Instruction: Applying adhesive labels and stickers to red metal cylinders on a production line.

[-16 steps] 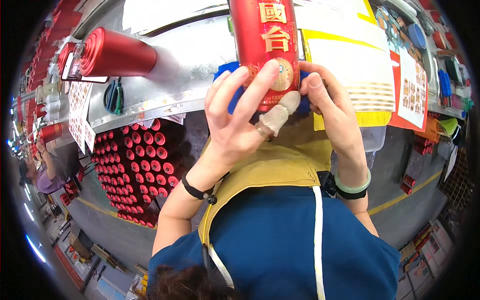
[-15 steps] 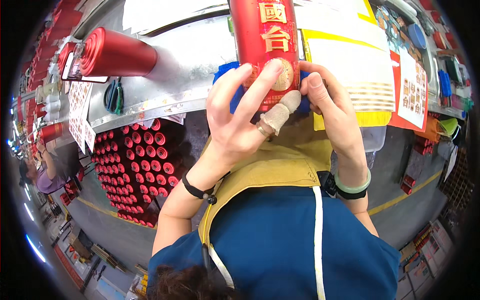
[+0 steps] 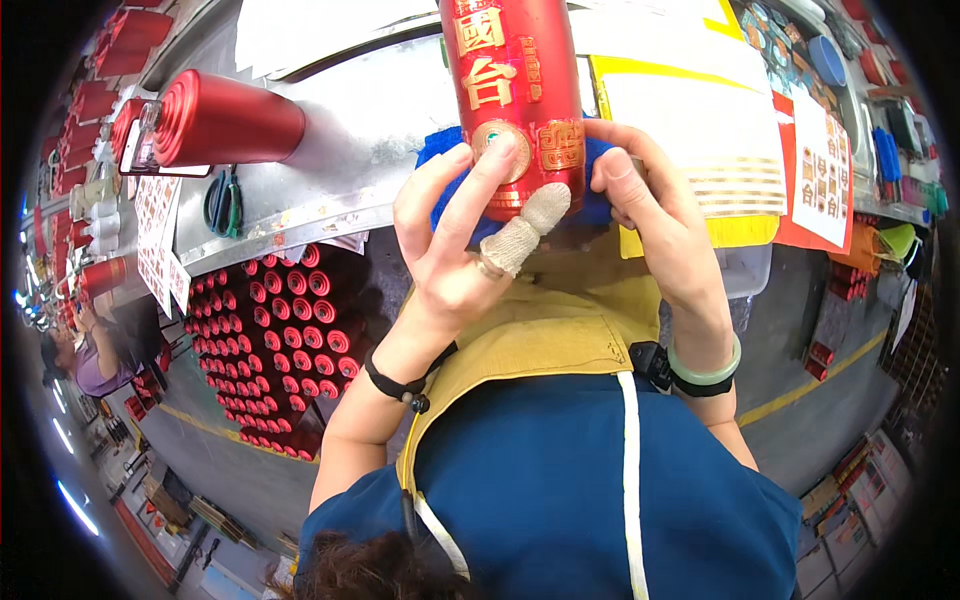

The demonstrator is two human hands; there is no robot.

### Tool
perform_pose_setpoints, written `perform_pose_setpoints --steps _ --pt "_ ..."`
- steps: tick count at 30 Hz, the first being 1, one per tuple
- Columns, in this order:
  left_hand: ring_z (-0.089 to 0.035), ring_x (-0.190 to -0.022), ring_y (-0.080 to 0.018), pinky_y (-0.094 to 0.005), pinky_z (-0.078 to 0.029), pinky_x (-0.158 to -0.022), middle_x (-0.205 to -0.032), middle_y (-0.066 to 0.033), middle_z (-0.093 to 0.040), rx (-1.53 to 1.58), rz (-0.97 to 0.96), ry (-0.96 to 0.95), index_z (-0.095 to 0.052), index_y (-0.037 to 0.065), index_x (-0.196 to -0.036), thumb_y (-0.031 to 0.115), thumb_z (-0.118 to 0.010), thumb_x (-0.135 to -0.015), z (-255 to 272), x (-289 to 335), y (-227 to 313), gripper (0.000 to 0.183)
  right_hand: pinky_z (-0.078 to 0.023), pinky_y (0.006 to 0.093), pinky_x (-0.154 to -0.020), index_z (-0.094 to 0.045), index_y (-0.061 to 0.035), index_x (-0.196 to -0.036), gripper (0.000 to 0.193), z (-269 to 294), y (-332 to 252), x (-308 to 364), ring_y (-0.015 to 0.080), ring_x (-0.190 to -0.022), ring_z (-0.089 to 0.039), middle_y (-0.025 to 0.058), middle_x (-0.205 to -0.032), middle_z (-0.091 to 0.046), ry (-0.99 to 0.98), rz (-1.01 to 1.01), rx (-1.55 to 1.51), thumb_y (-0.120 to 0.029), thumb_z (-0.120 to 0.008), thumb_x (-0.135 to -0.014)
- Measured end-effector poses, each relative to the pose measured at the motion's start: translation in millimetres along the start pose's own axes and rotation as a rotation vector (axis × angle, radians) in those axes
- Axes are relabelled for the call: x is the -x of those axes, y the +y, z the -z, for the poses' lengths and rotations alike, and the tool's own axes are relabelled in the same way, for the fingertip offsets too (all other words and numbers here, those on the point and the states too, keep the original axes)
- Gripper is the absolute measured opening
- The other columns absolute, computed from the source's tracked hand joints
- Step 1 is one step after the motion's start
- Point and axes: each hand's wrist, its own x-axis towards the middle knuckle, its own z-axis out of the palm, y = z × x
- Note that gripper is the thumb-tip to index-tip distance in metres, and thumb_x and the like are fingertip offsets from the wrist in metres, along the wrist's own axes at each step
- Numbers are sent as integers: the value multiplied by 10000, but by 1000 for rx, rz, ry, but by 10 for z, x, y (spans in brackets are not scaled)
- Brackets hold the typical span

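Observation:
A red bottle (image 3: pixel 520 110) with raised gold characters and a round gold emblem lies on a blue cloth (image 3: pixel 597 205) at the bench's near edge, its upper end beyond the picture. My left hand (image 3: pixel 455 240) grips its lower end, fingers bent over the emblem side. The thumb, wrapped in pale fabric tape, presses near the base. On the other side my right hand (image 3: pixel 665 200) has its index finger against the bottle's edge and its thumb raised just off it. The remaining right fingers curl in and are partly hidden.
At the left, another red bottle (image 3: pixel 235 118) lies by a phone (image 3: pixel 140 140), dark green-handled scissors (image 3: pixel 222 203) and label sheets (image 3: pixel 158 230). Several rows of red bottles (image 3: pixel 290 320) stand below the bench. A yellow-edged stack of sheets (image 3: pixel 690 150) lies right. A co-worker (image 3: pixel 95 350) sits far left.
The red bottle has turned so its big characters and emblem shift left, and a second gold mark shows at right. My left hand has moved slightly left with it.

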Motion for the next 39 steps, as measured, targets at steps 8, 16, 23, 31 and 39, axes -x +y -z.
perform_pose_setpoints --steps 8,16,23,31,39 --pt "-536 -1388 -360 -549 -333 -1184 -1491 -249 -546 333 304 -65 -545 -23 -1449 59 -837 -717 -77 -41 -129 792 -393 199 -701 -549 37 -1375 518 -52 21 49 30 -763 -465 -43 -871 -561 11 30 56 -264 -728 -994" --pt "-588 -1193 -316 -429 -469 -1002 -1356 -127 -668 101 78 140 -799 193 -1092 216 -874 -704 -96 -44 -93 397 -394 211 -757 -566 30 -1368 482 -6 -11 46 42 -817 -466 -35 -875 -547 33 -22 17 -311 -661 -1040" --pt "-463 -1319 -283 -459 -444 -1035 -1446 -26 -617 -69 -21 9 -788 321 -1051 287 -791 -795 -121 -133 -1 259 -397 215 -766 -581 19 -1354 480 -32 34 25 47 -829 -460 -32 -878 -542 29 14 3 -359 -620 -1060" --pt "-509 -1330 -426 -489 -454 -1074 -1485 -211 -554 129 103 12 -713 111 -1298 371 -911 -702 -89 15 -102 680 -402 205 -733 -571 41 -1352 442 6 17 82 36 -799 -475 -33 -881 -565 40 -2 38 -240 -675 -1026" --pt "-501 -1347 -229 -391 -382 -1150 -1487 -167 -504 939 733 -301 -322 -68 -1559 253 -558 -1081 118 -401 -21 622 -417 211 -696 -514 56 -1404 564 -21 41 107 38 -767 -473 -29 -871 -551 -24 -55 0 -206 -743 -960"
